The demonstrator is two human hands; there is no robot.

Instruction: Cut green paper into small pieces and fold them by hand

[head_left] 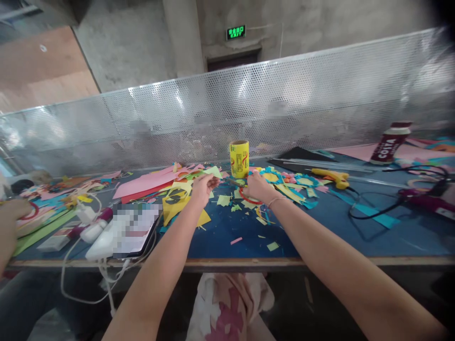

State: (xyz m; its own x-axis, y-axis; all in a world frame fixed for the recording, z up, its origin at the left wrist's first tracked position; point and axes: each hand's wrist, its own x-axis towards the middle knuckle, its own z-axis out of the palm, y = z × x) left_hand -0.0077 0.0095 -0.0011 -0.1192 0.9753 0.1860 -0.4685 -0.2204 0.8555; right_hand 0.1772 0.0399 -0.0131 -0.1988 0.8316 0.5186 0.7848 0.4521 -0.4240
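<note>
My left hand [205, 186] is closed, its fingertips pinching a pale green piece of paper [214, 172] above the blue tabletop. To its right, my right hand [260, 187] is wrapped round scissors [243, 193] with red handles; their blades point left toward the paper and are partly hard to make out. Just behind the hands stands a yellow printed roll [239, 158]. Small pale green scraps [223, 200] lie on the table between and below the hands. Yellow paper with cut-out shapes [176, 199] lies beside my left wrist.
Pink sheets [147, 183] lie at left, near a phone [137, 232] with white cables. Cut paper flowers [272, 176] lie right of my right hand. Farther right are a yellow glue gun [330, 176] and a dark red bottle [390, 143]. Another person's hand [16, 210] shows at far left.
</note>
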